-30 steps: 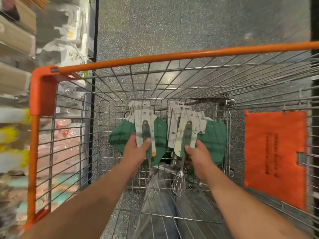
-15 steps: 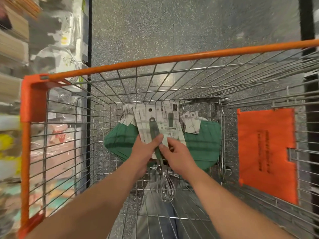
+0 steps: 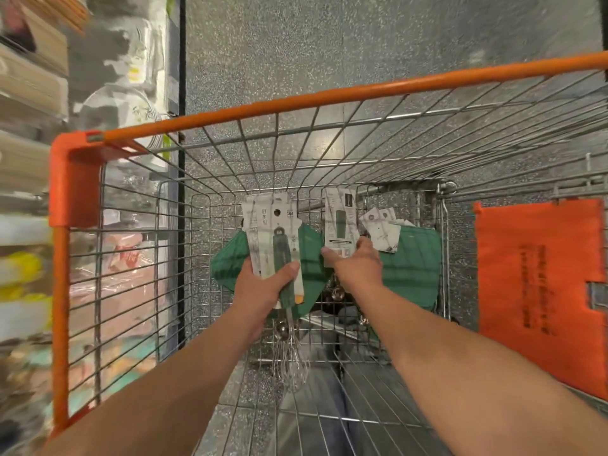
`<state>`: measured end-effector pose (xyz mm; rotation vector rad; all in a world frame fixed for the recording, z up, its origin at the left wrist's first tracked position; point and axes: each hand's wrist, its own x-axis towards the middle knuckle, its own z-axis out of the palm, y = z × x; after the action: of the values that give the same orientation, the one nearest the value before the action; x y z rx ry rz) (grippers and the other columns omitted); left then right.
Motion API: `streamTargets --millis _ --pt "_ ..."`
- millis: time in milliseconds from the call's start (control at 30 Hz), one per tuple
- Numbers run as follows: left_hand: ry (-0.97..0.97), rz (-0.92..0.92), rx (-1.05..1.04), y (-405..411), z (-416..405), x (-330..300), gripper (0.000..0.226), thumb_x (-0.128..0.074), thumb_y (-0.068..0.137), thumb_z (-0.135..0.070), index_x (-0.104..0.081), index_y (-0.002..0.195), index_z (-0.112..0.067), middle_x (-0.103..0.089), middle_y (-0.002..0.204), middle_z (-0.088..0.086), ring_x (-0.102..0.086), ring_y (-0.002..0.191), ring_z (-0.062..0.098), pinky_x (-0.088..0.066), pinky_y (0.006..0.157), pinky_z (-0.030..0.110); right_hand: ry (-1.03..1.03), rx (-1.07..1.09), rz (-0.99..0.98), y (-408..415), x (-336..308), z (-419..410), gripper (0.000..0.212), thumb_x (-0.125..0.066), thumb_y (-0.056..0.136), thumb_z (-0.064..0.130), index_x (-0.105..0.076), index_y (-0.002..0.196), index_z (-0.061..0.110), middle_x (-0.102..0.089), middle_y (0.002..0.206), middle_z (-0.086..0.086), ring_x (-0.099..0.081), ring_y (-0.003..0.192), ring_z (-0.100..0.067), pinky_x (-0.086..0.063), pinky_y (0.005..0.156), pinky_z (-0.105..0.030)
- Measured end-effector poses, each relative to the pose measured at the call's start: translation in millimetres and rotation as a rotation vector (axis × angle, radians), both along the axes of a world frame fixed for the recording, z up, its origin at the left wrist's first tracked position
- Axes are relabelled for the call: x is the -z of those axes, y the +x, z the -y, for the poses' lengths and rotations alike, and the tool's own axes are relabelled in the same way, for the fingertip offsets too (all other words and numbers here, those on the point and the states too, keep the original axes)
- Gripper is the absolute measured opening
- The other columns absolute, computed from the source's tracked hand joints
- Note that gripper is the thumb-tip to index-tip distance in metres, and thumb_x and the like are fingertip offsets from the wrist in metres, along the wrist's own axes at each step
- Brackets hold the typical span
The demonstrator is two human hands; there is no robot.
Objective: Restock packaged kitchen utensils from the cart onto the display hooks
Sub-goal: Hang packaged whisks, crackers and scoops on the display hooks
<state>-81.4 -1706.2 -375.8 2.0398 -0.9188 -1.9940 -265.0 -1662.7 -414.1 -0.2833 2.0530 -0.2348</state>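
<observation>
Inside wire cart (image 3: 329, 97), near far end. Left hand (image 3: 263, 287) gripping stack of carded whisks (image 3: 279, 245), thumb curled across green handle, wire heads hanging below. Right hand (image 3: 357, 261) pinching lower edge of another utensil card (image 3: 340, 222). More green packaged utensils (image 3: 411, 268) lying beneath, on cart floor toward right side. Orange flap (image 3: 539, 284) against right wall.

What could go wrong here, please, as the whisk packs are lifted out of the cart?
The left hand grips several carded whisks in one stack, so a card could slide free. Their wire heads hang close to the cart mesh and might snag. The right hand holds another pack only at its lower edge, possibly a weak hold.
</observation>
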Motion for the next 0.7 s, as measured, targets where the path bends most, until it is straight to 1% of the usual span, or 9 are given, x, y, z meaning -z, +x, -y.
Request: streamTargets --millis 100,233,300,367,467,533,600,633,700 --pt "-0.018 0.007 0.006 1 1 -1 0.107 -0.095 0.036 -0.070 -0.062 0.127 -0.024 -0.078 0.111 -0.001 -0.075 0.103 0.024 -0.060 0.091 0.057 0.130 -0.089 -0.064 3 2 11 0.103 -0.068 0.087 0.067 -0.020 0.159 0.011 -0.030 0.161 -0.017 -0.031 0.148 -0.039 -0.039 0.117 -0.049" --pt "-0.015 0.026 0.011 0 8 -3 0.073 -0.094 0.064 -0.044 -0.063 0.126 -0.019 -0.078 0.110 0.000 -0.076 0.101 0.022 -0.060 0.093 0.053 0.206 -0.070 -0.085 3 5 14 0.088 -0.071 0.090 0.056 -0.026 0.150 0.010 -0.035 0.147 -0.020 -0.051 0.130 -0.038 -0.052 0.105 -0.043" --pt "-0.004 0.032 0.004 -2 13 -6 0.085 -0.094 0.055 -0.052 -0.062 0.126 -0.019 -0.078 0.110 0.001 -0.075 0.102 0.024 -0.059 0.095 0.054 0.227 -0.059 -0.066 2 3 13 0.083 -0.073 0.090 0.050 -0.029 0.148 0.009 -0.037 0.141 -0.019 -0.059 0.118 -0.036 -0.056 0.096 -0.041" --pt "-0.006 0.035 0.012 -5 16 -9 0.104 -0.093 0.038 -0.064 -0.061 0.127 -0.020 -0.077 0.111 0.000 -0.074 0.104 0.025 -0.057 0.096 0.055 0.250 -0.056 -0.070 -3 1 12 0.078 -0.075 0.090 0.047 -0.034 0.144 0.009 -0.043 0.138 -0.018 -0.059 0.116 -0.033 -0.055 0.090 -0.038" --pt "-0.017 0.033 0.009 -6 16 -10 0.117 -0.093 0.026 -0.074 -0.062 0.126 -0.023 -0.078 0.111 -0.002 -0.074 0.105 0.025 -0.057 0.097 0.056 0.248 -0.036 -0.081 -11 -4 12 0.064 -0.077 0.090 0.038 -0.041 0.134 0.008 -0.053 0.132 -0.015 -0.060 0.104 -0.028 -0.055 0.078 -0.034" --pt "-0.018 0.037 0.017 -7 16 -12 0.117 -0.093 0.026 -0.075 -0.061 0.127 -0.024 -0.078 0.111 -0.002 -0.074 0.105 0.024 -0.057 0.096 0.056 0.165 0.034 -0.030 -16 -8 9 0.048 -0.072 0.095 0.024 -0.042 0.129 0.008 -0.058 0.132 -0.015 -0.060 0.084 -0.023 -0.051 0.063 -0.025" --pt "-0.008 0.049 0.026 -7 15 -15 0.112 -0.093 0.032 -0.071 -0.060 0.127 -0.023 -0.077 0.111 -0.001 -0.074 0.105 0.025 -0.058 0.095 0.055 0.081 0.121 0.021 -16 -13 0 0.045 -0.069 0.097 0.017 -0.044 0.134 0.010 -0.060 0.134 -0.013 -0.055 0.067 -0.016 -0.044 0.051 -0.018" --pt "-0.005 0.061 0.032 -7 14 -17 0.109 -0.092 0.035 -0.069 -0.060 0.128 -0.023 -0.077 0.112 0.000 -0.073 0.105 0.025 -0.058 0.095 0.055 0.040 0.166 0.039 -16 -14 -7 0.048 -0.070 0.096 0.015 -0.046 0.137 0.010 -0.062 0.133 -0.011 -0.057 0.068 -0.016 -0.047 0.055 -0.019" --pt "-0.018 0.068 0.049 -7 13 -26 0.105 -0.091 0.039 -0.066 -0.059 0.129 -0.021 -0.077 0.112 0.001 -0.074 0.103 0.025 -0.058 0.095 0.055 -0.035 0.262 0.069 -18 -21 -22 0.048 -0.076 0.090 0.012 -0.054 0.132 0.010 -0.068 0.127 -0.009 -0.065 0.087 -0.022 -0.056 0.070 -0.027"
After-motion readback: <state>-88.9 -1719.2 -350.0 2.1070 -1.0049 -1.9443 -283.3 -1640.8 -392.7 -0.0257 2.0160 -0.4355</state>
